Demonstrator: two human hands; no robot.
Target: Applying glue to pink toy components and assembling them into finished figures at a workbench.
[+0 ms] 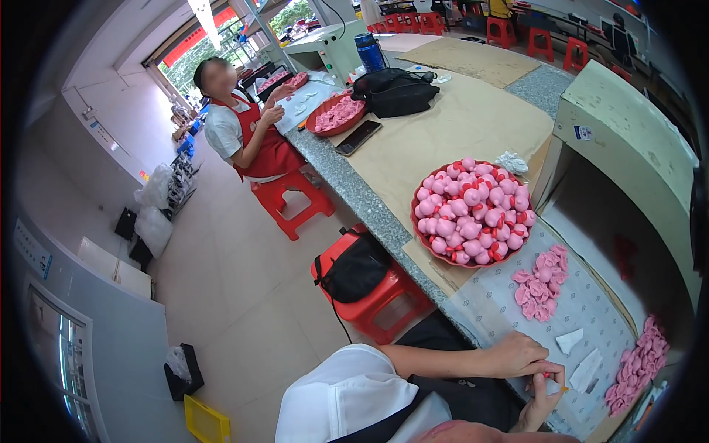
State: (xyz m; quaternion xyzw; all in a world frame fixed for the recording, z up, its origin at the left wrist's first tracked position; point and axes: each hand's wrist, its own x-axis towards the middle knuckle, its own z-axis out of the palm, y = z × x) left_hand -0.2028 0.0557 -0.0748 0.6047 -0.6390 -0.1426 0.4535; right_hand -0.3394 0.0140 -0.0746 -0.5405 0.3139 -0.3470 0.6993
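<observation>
My left hand (515, 354) reaches in over the table edge with its fingers closed and bent down. Its fingertips meet my right hand (543, 401), which is also closed. Between them shows a small red spot, and a thin orange tip sticks out beside the right fingers; I cannot make out what they hold. Beyond the hands, a loose pile of thin pink pieces (541, 286) lies on a patterned sheet (484, 295). White paper scraps (586, 371) lie just right of the hands. A larger heap of pink pieces (639, 365) is at the far right.
A red scalloped bowl (425, 247) heaped with round pink-and-red figures (473, 210) stands ahead. A pale green hood (628, 159) rises at right. Along the table are a phone (360, 138), black bag (395, 92) and blue bottle (369, 53). A person in a red apron (258, 140) sits far left.
</observation>
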